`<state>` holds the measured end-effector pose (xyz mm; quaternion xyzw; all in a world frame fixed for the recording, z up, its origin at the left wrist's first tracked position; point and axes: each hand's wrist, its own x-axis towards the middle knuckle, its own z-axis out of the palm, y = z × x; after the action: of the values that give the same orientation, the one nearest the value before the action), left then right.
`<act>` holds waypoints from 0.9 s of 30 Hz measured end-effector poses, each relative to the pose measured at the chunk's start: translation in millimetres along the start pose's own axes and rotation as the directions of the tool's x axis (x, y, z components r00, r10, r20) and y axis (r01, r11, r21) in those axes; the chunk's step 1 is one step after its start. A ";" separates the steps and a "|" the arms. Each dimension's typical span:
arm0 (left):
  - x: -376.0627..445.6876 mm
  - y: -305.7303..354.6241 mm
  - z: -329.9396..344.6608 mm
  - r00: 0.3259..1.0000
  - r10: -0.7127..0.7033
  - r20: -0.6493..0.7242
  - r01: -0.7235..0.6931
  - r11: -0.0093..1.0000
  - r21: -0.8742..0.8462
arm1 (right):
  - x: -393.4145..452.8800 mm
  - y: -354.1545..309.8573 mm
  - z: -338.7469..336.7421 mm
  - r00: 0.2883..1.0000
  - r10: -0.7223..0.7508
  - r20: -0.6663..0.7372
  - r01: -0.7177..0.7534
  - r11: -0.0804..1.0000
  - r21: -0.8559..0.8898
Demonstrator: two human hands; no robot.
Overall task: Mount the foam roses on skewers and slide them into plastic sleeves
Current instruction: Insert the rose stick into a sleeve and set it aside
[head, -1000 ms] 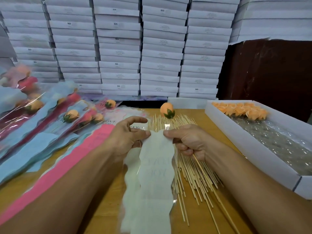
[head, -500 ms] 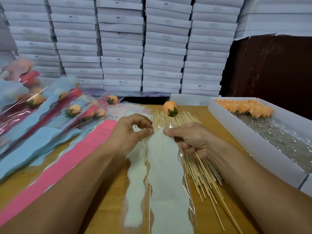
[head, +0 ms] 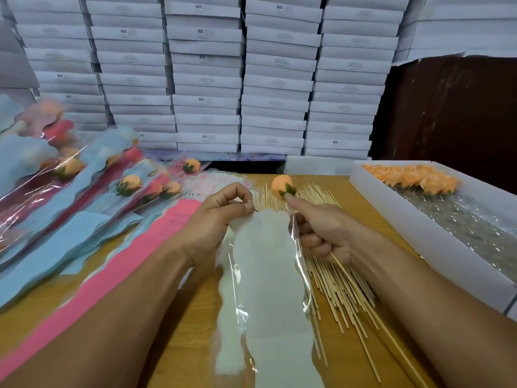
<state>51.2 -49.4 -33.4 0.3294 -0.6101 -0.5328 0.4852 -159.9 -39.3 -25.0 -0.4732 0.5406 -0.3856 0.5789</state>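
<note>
Head view: at three o'clock, a white box [head: 414, 228] holds orange foam roses [head: 414, 179]. Left hand [head: 212, 222] pinches the white sleeve [head: 268, 275] mouth; right hand [head: 321, 228] grips a skewered rose [head: 283, 186] at twelve.

There is just one camera, and it sits on the person's head. It looks forward and down over the wooden table [head: 361, 203]. Both arms reach out from the bottom of the view, and the hands are close in the middle, the left hand [head: 215, 217] and the right hand [head: 321, 228]. Far ahead stands a wall of white boxes [head: 207, 79]. The wide lens bends the edges a little
</note>
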 end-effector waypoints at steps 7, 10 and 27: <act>-1.1 0.8 3.8 0.996 -0.082 0.028 0.084 0.995 -0.048 | 15.2 -15.2 -17.3 0.991 0.079 -0.108 -0.048 0.964 0.262; -0.9 1.3 3.2 0.994 -0.076 0.078 0.081 0.995 -0.066 | 26.8 -33.2 -20.1 0.988 0.067 -0.137 -0.039 0.979 0.198; -8.0 1.0 -0.1 0.863 -0.118 0.492 0.213 0.967 -0.142 | 77.9 -106.4 -6.6 0.844 -0.135 -0.520 0.262 0.948 0.179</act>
<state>53.8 -41.9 -34.3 0.1906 -0.6262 -0.6936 0.3008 -150.3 -142.0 57.6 -0.3361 0.5685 -0.6165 0.4287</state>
